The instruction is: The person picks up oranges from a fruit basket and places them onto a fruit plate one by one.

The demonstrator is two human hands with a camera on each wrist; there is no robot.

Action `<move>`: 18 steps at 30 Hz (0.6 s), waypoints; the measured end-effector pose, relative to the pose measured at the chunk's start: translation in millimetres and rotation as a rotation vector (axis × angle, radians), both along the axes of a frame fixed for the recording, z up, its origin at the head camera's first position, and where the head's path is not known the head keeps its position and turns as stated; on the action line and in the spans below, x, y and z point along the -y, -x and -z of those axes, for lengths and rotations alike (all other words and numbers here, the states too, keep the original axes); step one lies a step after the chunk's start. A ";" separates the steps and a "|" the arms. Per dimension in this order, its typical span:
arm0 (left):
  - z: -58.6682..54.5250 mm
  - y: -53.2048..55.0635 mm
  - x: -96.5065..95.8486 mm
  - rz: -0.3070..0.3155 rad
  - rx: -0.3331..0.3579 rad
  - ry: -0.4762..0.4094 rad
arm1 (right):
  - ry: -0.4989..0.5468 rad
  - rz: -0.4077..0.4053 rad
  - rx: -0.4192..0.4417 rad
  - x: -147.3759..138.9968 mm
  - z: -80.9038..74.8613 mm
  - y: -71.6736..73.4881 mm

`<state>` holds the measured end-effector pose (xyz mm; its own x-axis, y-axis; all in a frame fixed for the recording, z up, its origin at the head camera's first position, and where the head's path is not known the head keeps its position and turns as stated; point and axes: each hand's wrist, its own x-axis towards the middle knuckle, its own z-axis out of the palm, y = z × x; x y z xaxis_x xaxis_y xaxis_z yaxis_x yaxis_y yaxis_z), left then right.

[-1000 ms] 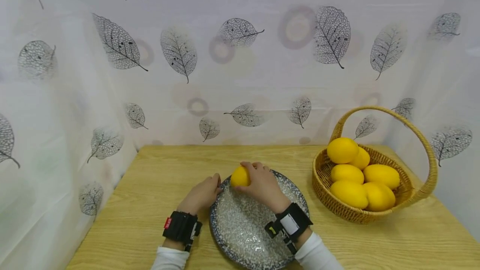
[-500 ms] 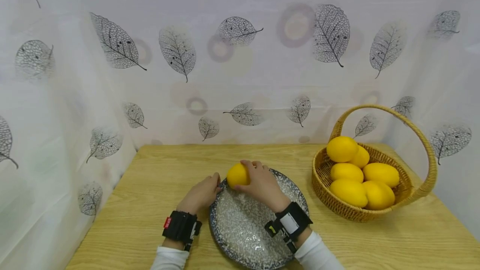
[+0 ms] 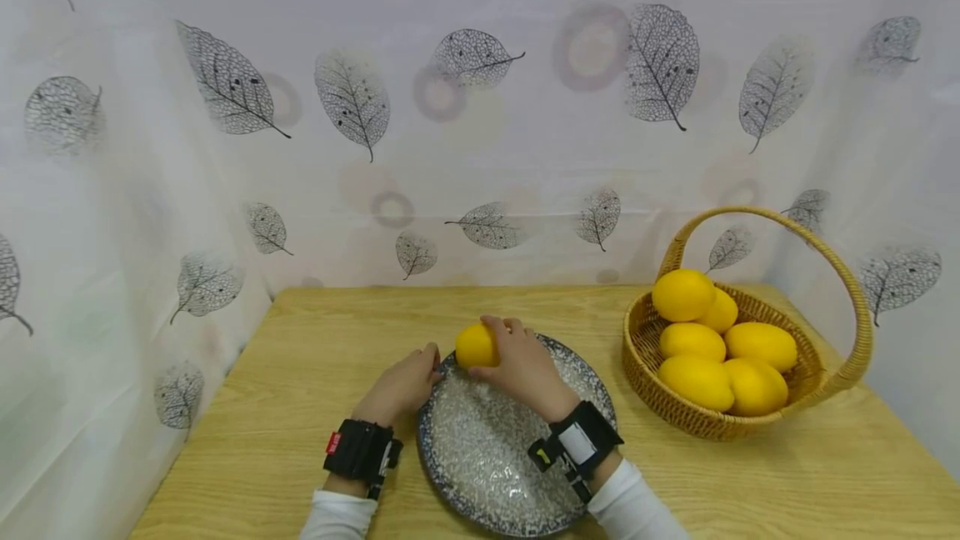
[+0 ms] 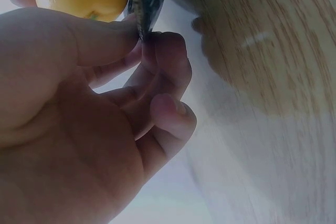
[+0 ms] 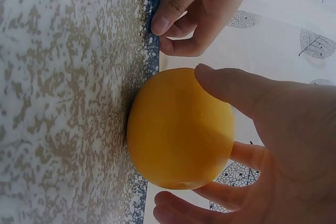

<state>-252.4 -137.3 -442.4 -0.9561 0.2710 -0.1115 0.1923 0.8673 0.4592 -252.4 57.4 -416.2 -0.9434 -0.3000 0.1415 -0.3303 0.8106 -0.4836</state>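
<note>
A round speckled plate (image 3: 487,457) with a dark blue rim lies on the wooden table. My left hand (image 3: 401,387) pinches its left far rim between thumb and fingers, as the left wrist view shows close up with the rim edge (image 4: 148,3) between them. At the plate's far side, a yellow lemon (image 3: 475,346) sits against the inner edge of the rim. My right hand (image 3: 527,371) holds that lemon (image 5: 181,129) from the right, thumb on the near side and fingers round the far side. The right palm stands off from the fruit.
To the right stands a wicker basket (image 3: 637,354) with a tall arched handle (image 3: 843,273). Several yellow lemons (image 3: 761,346) lie in it. A white leaf-print curtain (image 3: 517,132) hangs behind the table (image 3: 330,332) and at both sides.
The lemon has shifted slightly left toward the rim under my right hand. My left hand keeps its pinch on the plate. The whole head view has drifted up a little.
</note>
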 end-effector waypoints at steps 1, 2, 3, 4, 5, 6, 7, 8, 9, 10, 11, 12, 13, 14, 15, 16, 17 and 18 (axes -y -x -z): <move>0.0 0.1 0.1 0.000 0.001 -0.001 | 0.001 0.000 -0.001 -0.1 -0.2 0.0; 0.2 0.3 0.1 -0.002 0.002 0.000 | 0.002 -0.001 -0.002 -0.3 -0.3 0.3; 0.2 0.4 0.0 -0.001 0.003 -0.001 | 0.005 -0.004 -0.007 -0.4 -0.2 0.5; 0.3 0.6 0.3 0.001 0.001 0.001 | 0.008 -0.006 -0.014 -0.4 -0.2 1.0; 0.4 0.9 0.5 0.002 -0.002 0.002 | 0.007 -0.007 -0.022 -0.5 -0.4 1.4; 0.0 1.2 0.7 0.003 -0.002 0.002 | 0.009 -0.008 -0.027 -0.7 -0.8 1.7; 0.1 1.6 0.8 0.006 -0.004 0.002 | 0.012 -0.009 -0.031 -1.0 -1.3 1.9; 0.0 1.8 0.7 0.007 -0.004 0.001 | 0.016 -0.010 -0.034 -1.3 -1.5 2.1; -0.3 1.9 0.6 0.010 -0.005 0.003 | 0.018 -0.012 -0.036 -1.6 -2.0 2.2; -0.4 2.1 0.6 0.012 -0.006 0.003 | 0.016 -0.014 -0.035 -1.9 -2.6 2.3; -0.6 2.2 0.4 0.011 -0.004 0.000 | 0.015 -0.018 -0.034 -2.1 -2.9 2.5; -0.8 2.0 0.3 0.011 -0.003 -0.002 | 0.017 -0.027 -0.038 -2.3 -3.2 2.6; -0.7 1.9 0.2 0.012 -0.005 -0.003 | 0.015 -0.037 -0.042 -2.5 -3.4 2.6; -0.9 1.5 0.1 0.013 -0.006 -0.004 | 0.008 -0.047 -0.048 -2.6 -3.3 2.6; -1.0 1.1 0.1 0.012 -0.005 -0.005 | 0.001 -0.059 -0.058 -2.8 -3.4 2.3; -1.0 0.7 0.1 0.011 -0.005 -0.008 | -0.008 -0.069 -0.068 -3.0 -3.3 2.0; -1.0 0.1 0.1 0.009 -0.004 -0.009 | -0.011 -0.078 -0.076 -3.2 -3.1 1.6; -1.2 -0.4 0.2 0.010 -0.004 -0.009 | -0.014 -0.084 -0.085 -3.4 -3.1 1.0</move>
